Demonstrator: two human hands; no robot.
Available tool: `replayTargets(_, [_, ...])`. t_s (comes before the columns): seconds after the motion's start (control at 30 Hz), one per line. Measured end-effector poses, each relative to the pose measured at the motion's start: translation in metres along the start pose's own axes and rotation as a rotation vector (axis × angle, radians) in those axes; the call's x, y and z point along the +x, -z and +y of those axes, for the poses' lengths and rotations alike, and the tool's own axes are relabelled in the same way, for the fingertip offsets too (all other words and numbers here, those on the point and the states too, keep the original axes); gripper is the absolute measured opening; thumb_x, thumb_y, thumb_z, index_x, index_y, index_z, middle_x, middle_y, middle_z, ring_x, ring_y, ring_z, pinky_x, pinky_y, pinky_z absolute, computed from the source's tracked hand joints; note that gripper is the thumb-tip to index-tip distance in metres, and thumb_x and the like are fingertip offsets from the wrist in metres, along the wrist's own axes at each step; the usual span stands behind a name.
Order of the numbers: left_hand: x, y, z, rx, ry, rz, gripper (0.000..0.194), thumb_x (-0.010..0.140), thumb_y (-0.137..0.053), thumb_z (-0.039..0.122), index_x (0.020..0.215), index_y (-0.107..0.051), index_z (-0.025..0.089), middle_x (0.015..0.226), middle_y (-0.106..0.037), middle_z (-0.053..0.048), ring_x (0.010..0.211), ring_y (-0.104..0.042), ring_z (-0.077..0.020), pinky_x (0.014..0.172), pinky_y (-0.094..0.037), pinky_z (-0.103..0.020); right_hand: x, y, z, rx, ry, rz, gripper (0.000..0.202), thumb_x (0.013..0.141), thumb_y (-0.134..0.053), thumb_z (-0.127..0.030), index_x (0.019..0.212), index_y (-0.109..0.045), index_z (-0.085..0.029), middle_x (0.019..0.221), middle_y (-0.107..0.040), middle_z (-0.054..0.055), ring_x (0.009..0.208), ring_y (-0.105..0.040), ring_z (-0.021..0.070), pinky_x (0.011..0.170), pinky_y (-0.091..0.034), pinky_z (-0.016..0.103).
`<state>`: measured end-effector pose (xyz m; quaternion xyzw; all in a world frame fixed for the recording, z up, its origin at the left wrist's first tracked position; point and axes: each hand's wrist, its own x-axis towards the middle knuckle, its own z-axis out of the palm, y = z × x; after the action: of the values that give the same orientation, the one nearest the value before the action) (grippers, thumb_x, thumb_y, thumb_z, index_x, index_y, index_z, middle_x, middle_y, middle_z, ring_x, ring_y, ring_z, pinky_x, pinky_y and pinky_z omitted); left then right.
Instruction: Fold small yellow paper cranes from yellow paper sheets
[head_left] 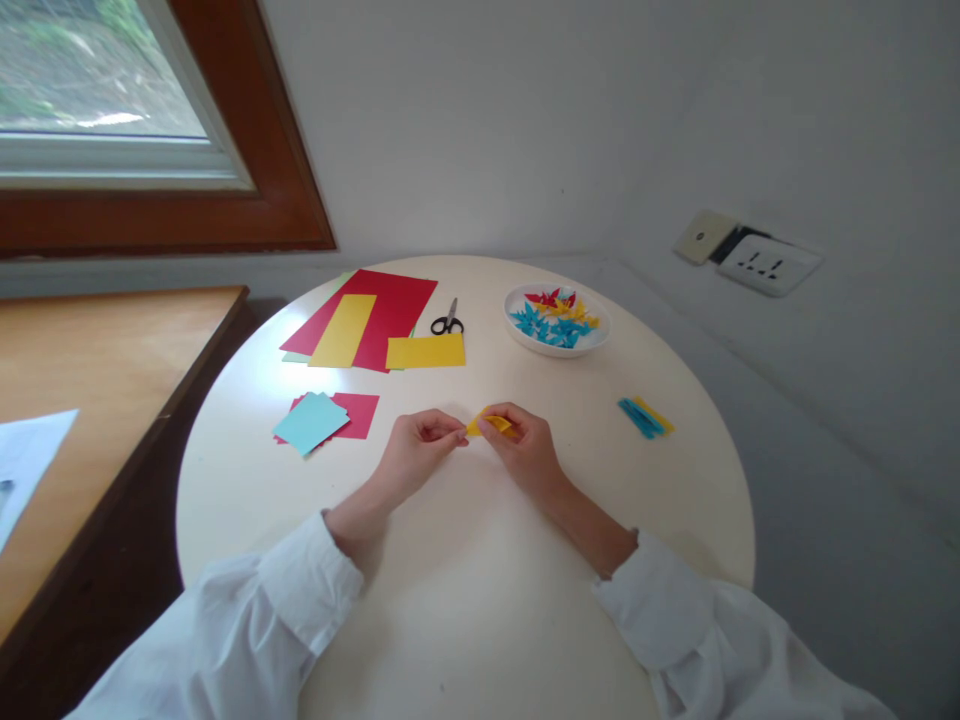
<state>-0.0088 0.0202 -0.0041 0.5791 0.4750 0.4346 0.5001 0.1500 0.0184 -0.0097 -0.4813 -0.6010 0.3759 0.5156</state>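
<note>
A small folded piece of yellow paper [501, 424] is held between my two hands over the middle of the round white table [480, 600]. My left hand [422, 447] pinches its left tip between thumb and fingers. Around its right part, the thumb and fingers of my right hand [523, 447] are closed, hiding some of the folds. To the left lie light blue paper squares [311, 424] on top of pinkish-red ones [358, 416]. Off to the right is a little bundle of folded blue strips [642, 418] with yellow ones [657, 415].
A white dish [559, 350] with red, yellow and blue folded paper shapes stands at the back right. Black-handled scissors [448, 323] lie beside red sheets [390, 300] and yellow rectangles [426, 351]. A wooden desk [135, 340] is at left; a wall socket [769, 264] is at right.
</note>
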Motion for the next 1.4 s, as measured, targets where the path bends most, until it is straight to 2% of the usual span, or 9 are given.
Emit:
replayTargets(0.17, [-0.0004, -0.0002, 0.0, -0.04, 0.041, 0.002, 0.011, 0.066, -0.069, 0.025, 0.066, -0.067, 0.014, 0.067, -0.068, -0.004, 0.065, -0.064, -0.0152, 0.062, -0.048, -0.026, -0.0005, -0.0009, 0.0004, -0.018, 0.012, 0.022, 0.014, 0.073, -0.06, -0.033, 0.071, -0.06, -0.019, 0.074, -0.066, 0.003, 0.07, -0.061, 0.0174, 0.068, -0.05, 0.03])
replayTargets(0.3, [0.0002, -0.0004, 0.0019, -0.327, 0.195, 0.007, 0.016, 0.064, -0.074, 0.026, 0.068, -0.065, 0.013, 0.064, -0.067, -0.003, 0.064, -0.066, -0.0146, 0.07, -0.053, -0.029, -0.0008, -0.0007, -0.0004, -0.027, 0.021, 0.039, 0.014, 0.074, -0.059, -0.033, 0.072, -0.06, -0.019, 0.075, -0.066, 0.004, 0.071, -0.061, 0.0171, 0.068, -0.05, 0.03])
replayTargets(0.4, [0.0005, 0.0009, 0.0027, -0.526, 0.324, -0.071, 0.02, 0.068, -0.074, 0.028, 0.076, -0.066, 0.012, 0.072, -0.069, -0.006, 0.065, -0.067, -0.014, 0.073, -0.054, -0.029, -0.001, -0.0007, -0.0001, -0.034, 0.044, 0.04, 0.012, 0.074, -0.059, -0.031, 0.072, -0.06, -0.019, 0.076, -0.066, 0.004, 0.072, -0.061, 0.0166, 0.069, -0.05, 0.029])
replayTargets(0.5, [0.0, 0.0027, 0.0017, -0.551, 0.382, -0.178, 0.022, 0.071, -0.073, 0.029, 0.08, -0.067, 0.009, 0.077, -0.071, -0.01, 0.066, -0.068, -0.0144, 0.072, -0.055, -0.027, -0.0014, -0.001, 0.0013, -0.05, 0.085, 0.019, 0.011, 0.075, -0.058, -0.029, 0.072, -0.059, -0.019, 0.075, -0.065, 0.003, 0.071, -0.061, 0.0159, 0.069, -0.05, 0.028])
replayTargets(0.8, [-0.0002, 0.0033, 0.0, -0.498, 0.347, -0.215, 0.019, 0.071, -0.073, 0.028, 0.076, -0.068, 0.01, 0.072, -0.071, -0.007, 0.059, -0.066, -0.0122, 0.068, -0.055, -0.026, -0.0023, -0.0011, 0.0018, -0.078, 0.132, -0.015, 0.008, 0.075, -0.058, -0.026, 0.071, -0.058, -0.019, 0.072, -0.063, 0.002, 0.069, -0.059, 0.0152, 0.066, -0.048, 0.027])
replayTargets(1.07, [-0.0011, 0.0005, -0.0019, -0.288, 0.234, -0.194, 0.031, 0.071, -0.071, 0.041, 0.076, -0.069, 0.011, 0.07, -0.069, -0.006, 0.059, -0.065, -0.013, 0.066, -0.055, -0.027, -0.0023, -0.0004, 0.0014, -0.107, 0.135, 0.01, 0.009, 0.076, -0.057, -0.026, 0.071, -0.058, -0.019, 0.071, -0.062, 0.001, 0.068, -0.058, 0.0146, 0.066, -0.048, 0.027])
replayTargets(1.4, [-0.0002, -0.0033, -0.0021, -0.262, 0.211, -0.158, 0.043, 0.063, -0.073, 0.052, 0.072, -0.065, 0.011, 0.063, -0.068, -0.006, 0.056, -0.065, -0.0145, 0.06, -0.054, -0.028, -0.0032, -0.0011, 0.0018, -0.12, 0.144, 0.033, 0.009, 0.076, -0.057, -0.026, 0.071, -0.058, -0.019, 0.072, -0.063, 0.002, 0.069, -0.059, 0.0151, 0.066, -0.048, 0.028])
